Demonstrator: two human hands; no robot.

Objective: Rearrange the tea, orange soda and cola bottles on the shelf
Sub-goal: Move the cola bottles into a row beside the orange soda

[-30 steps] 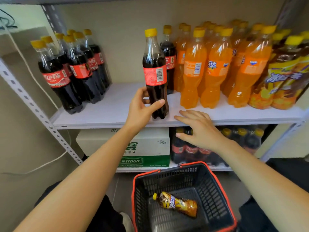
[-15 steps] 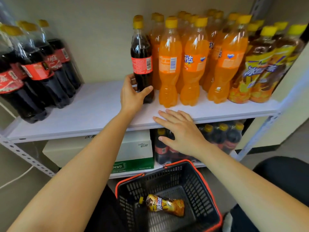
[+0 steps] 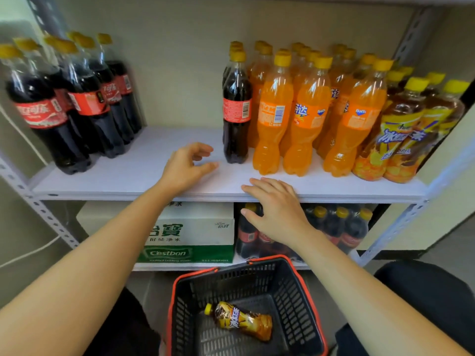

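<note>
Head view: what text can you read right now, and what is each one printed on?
"Cestbon": green band of the carton under the shelf.
"寶": white part of the same carton.
"FANTA": label of an orange soda bottle.
"冰" and "茶", middle character blurred: front tea bottle.
Left cola bottles: white script, motion-blurred, unreadable.
Lone cola bottle: barcode and fine print, too small.

A white carton (image 3: pixel 190 227) with a green band printed "Cestbon" sits low down, left of centre. In front of it is a black mesh basket (image 3: pixel 288 296) with a red rim. A white cable (image 3: pixel 28 254) trails along the beige wall (image 3: pixel 180 60) at far left.
</note>
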